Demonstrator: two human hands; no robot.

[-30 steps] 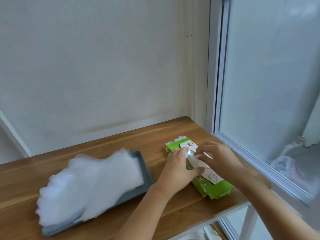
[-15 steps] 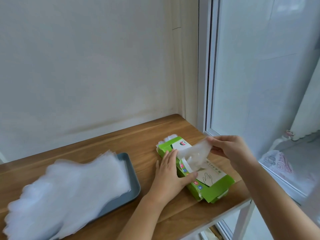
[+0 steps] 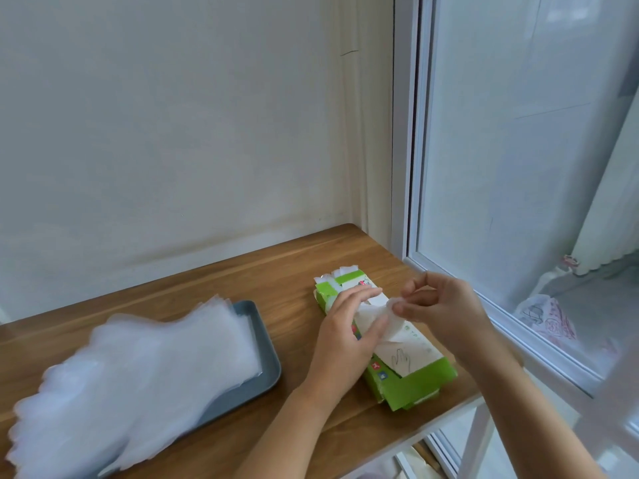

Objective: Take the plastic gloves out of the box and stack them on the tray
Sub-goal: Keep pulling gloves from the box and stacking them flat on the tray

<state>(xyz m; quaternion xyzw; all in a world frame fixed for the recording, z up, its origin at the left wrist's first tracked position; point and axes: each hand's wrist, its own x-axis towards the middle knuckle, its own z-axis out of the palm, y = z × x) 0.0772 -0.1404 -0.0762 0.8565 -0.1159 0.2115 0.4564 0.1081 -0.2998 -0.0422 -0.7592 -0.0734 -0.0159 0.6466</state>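
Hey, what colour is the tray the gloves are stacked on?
Slate blue-grey, plain; the tray shows best in the head view.

There is one box (image 3: 413,378), one tray (image 3: 269,357), one glove pile (image 3: 138,368) and one loose glove (image 3: 375,313). Two hands show: left hand (image 3: 345,328), right hand (image 3: 446,305).

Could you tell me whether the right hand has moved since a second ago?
Yes. The right hand, pinching a glove, has lifted off the box opening and drawn toward the window.

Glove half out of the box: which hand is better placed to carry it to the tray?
Probably right: the right hand pinches the glove, while the left hand lies flat on the box, likely steadying it.
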